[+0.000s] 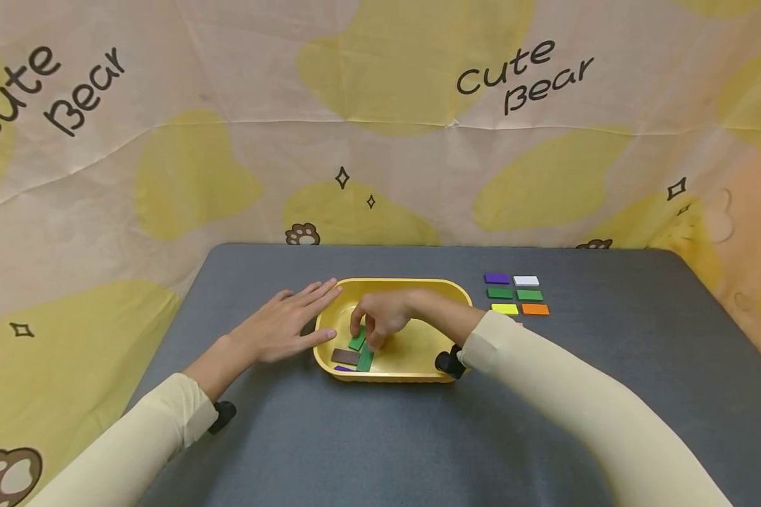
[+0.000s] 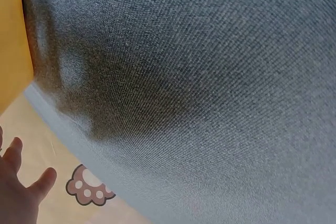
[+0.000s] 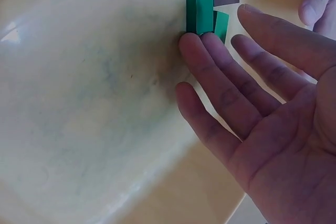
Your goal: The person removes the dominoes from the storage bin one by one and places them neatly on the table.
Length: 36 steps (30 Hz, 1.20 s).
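In the head view a yellow tray [image 1: 418, 352] holds green blocks [image 1: 366, 357], a brown block [image 1: 345, 356] and a partly visible purple block [image 1: 344, 368] at its left end. My right hand [image 1: 387, 315] reaches down into the tray; in the right wrist view two fingertips [image 3: 190, 41] of it meet the end of a green block [image 3: 199, 3], and thumb and forefinger stand apart. At the tray's left rim my left hand [image 1: 285, 320] lies with straight, spread fingers. Part of that hand [image 2: 21, 190] shows in the left wrist view's corner.
On the grey table [image 1: 380, 436], right of the tray, lie purple [image 1: 497, 279], white [image 1: 526, 280], green [image 1: 499, 293], yellow [image 1: 504, 309] and orange [image 1: 535, 309] blocks in rows, partly screened by my right sleeve. A patterned cloth [image 1: 380, 91] hangs behind.
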Tool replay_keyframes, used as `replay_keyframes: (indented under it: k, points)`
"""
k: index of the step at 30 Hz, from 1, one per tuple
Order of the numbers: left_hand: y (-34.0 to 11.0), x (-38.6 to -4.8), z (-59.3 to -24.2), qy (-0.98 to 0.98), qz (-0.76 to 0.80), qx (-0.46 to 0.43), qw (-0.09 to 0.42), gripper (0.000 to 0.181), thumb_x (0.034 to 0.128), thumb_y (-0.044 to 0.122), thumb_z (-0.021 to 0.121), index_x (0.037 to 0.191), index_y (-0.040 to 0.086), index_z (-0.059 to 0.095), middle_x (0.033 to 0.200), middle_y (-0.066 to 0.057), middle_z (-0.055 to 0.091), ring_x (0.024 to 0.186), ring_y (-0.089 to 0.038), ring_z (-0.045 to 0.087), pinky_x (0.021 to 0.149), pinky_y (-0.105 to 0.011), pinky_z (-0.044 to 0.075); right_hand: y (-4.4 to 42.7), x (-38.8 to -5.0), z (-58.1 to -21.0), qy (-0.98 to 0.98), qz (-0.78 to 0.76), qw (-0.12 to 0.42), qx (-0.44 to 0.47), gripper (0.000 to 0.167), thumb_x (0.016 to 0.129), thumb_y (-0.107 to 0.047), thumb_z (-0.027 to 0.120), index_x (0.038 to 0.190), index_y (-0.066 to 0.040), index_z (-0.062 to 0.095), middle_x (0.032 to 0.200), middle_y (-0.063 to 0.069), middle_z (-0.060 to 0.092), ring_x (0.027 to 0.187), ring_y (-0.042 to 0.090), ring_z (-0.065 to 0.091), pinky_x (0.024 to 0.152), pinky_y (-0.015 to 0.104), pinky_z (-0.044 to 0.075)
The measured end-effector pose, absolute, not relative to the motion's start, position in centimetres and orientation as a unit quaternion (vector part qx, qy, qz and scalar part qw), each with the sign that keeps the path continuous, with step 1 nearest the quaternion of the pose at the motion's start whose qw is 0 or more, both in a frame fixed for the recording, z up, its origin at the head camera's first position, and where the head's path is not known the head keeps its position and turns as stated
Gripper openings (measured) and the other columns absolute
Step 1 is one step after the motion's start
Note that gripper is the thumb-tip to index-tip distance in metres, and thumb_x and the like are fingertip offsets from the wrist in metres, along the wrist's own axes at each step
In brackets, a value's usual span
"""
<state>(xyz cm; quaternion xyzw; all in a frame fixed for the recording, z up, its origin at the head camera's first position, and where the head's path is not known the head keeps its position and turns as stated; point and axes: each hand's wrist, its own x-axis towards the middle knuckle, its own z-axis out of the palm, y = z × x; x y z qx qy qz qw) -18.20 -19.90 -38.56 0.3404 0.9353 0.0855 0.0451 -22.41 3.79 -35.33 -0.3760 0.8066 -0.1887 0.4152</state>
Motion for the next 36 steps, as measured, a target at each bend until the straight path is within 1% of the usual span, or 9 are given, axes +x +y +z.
replay_keyframes:
  k: [6,11,18,27,32,34,36]
  points:
    - [-19.9,-18.2,-38.6,0.935,0.087,0.342,0.043,0.078,0.0989,0.062,0.043,0.161,0.021,0.02,0.165,0.001,0.017,0.149,-0.028,0.024,0.109,-0.063,0.029,3.7,-22.4,-35.4,0.809,-0.191,0.415,-0.369,0.034,0.089,0.0,0.067,0.123,0.002,0.063,0.088,0.003,0.067,0.077,0.009,0.057,0.072,0.02,0.046]
    - [-20.0,-18.2,-38.6,0.934,0.088,0.344,0.042,0.078,0.0992,0.062,0.043,0.161,0.021,0.02,0.165,0.001,0.017,0.149,-0.027,0.024,0.109,-0.062,0.029,3.4,-22.2,-35.5,0.803,-0.196,0.418,-0.376,0.032,0.089,0.001,0.067,0.121,0.002,0.064,0.089,0.004,0.068,0.077,0.009,0.057,0.073,0.02,0.046]
    - [-20.0,-18.2,-38.6,0.933,0.091,0.346,0.042,0.078,0.0992,0.062,0.043,0.161,0.021,0.019,0.166,0.001,0.016,0.15,-0.027,0.023,0.11,-0.062,0.028,3.1,-22.1,-35.6,0.799,-0.195,0.424,-0.378,0.033,0.088,-0.001,0.07,0.121,0.0,0.065,0.094,0.004,0.067,0.08,0.01,0.055,0.074,0.02,0.045]
    - [-20.0,-18.2,-38.5,0.932,0.092,0.347,0.044,0.078,0.0993,0.061,0.044,0.161,0.019,0.02,0.165,0.0,0.017,0.15,-0.027,0.023,0.11,-0.062,0.028,2.9,-22.0,-35.6,0.788,-0.212,0.439,-0.377,0.032,0.088,0.002,0.068,0.12,0.002,0.064,0.089,0.004,0.067,0.077,0.009,0.055,0.07,0.019,0.044]
    - [-20.0,-18.1,-38.5,0.932,0.091,0.348,0.043,0.078,0.0994,0.061,0.043,0.161,0.02,0.02,0.165,0.0,0.017,0.15,-0.028,0.023,0.11,-0.062,0.028,2.7,-22.0,-35.8,0.789,-0.203,0.434,-0.385,0.028,0.087,0.0,0.07,0.115,0.001,0.067,0.087,0.004,0.067,0.076,0.008,0.054,0.072,0.019,0.045]
    - [-20.0,-18.1,-38.5,0.933,0.091,0.347,0.043,0.078,0.0993,0.061,0.043,0.161,0.02,0.019,0.165,0.0,0.017,0.15,-0.028,0.023,0.11,-0.062,0.028,2.6,-22.2,-35.9,0.787,-0.195,0.431,-0.397,0.023,0.087,0.0,0.069,0.11,0.0,0.07,0.086,0.002,0.067,0.076,0.007,0.054,0.072,0.019,0.046]
    - [-20.0,-18.1,-38.5,0.933,0.091,0.345,0.044,0.078,0.0992,0.062,0.043,0.161,0.02,0.019,0.165,0.0,0.016,0.15,-0.027,0.022,0.11,-0.062,0.028,2.5,-22.2,-35.8,0.787,-0.191,0.431,-0.398,0.021,0.087,0.002,0.069,0.108,0.0,0.072,0.085,0.0,0.067,0.076,0.006,0.053,0.073,0.019,0.046]
